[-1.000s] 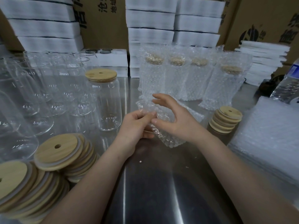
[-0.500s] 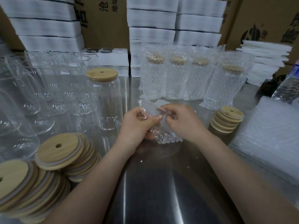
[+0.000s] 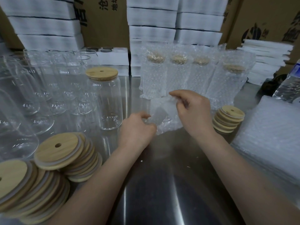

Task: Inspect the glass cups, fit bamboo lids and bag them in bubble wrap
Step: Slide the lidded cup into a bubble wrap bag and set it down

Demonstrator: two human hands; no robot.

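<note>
Four bagged cups [image 3: 191, 73] stand at the back in head view. One lidded cup [image 3: 105, 98] stands unbagged just left of the hands, and the bare cups [image 3: 48, 88] further left need lids. Left hand [image 3: 136, 129] and right hand [image 3: 193, 109] each pinch an edge of an empty bubble bag [image 3: 164, 117] over the table [image 3: 162, 184]. Lids [image 3: 61, 153] front left, bag pile [image 3: 272, 140] right. Path to the lidded cup looks open.

I read black Chinese print on brown box [image 3: 105, 30] behind lidded cup [image 3: 103, 98]: "地址", next to it cut-off sign, maybe "沧". Second brown box [image 3: 263, 15], far right of lidded cup: dark round logo, signs cut off, can't read.
</note>
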